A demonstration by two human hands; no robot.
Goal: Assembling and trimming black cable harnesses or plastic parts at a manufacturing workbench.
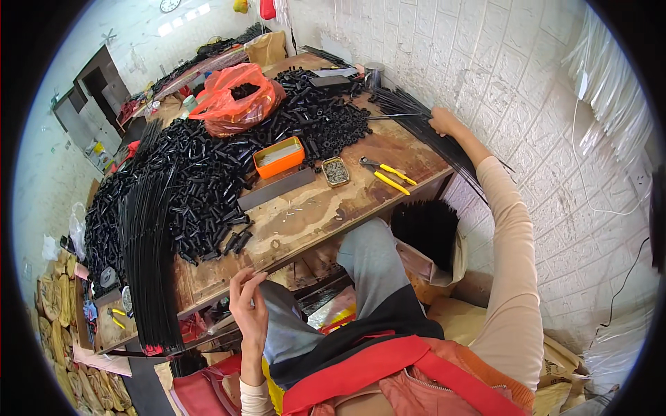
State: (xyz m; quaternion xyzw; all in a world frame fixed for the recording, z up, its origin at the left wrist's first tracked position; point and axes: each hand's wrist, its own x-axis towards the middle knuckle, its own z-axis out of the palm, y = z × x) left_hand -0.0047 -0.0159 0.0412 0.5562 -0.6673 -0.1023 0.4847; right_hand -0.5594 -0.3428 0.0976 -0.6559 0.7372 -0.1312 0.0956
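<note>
My right hand (442, 123) is stretched to the far right of the table, its fingers closed on a thin black rod (395, 115) that points left from them. Under it lies a loose bundle of similar black rods (423, 130) along the table's right edge. In front of the table's near edge, my left hand (248, 299) is raised above my lap. Its fingers are loosely bent and apart, and I see nothing in them. On the table between the hands are yellow-handled pliers (387, 175), a small tray of metal bits (336, 172) and an orange box (279, 157).
A large heap of short black tubular parts (208, 166) covers the wooden table (326, 211). A red plastic bag (239, 104) sits on it. Another long black rod bundle (149, 256) hangs over the near left edge. A grey bar (276, 189) lies before the orange box; a metal cup (374, 75) stands behind.
</note>
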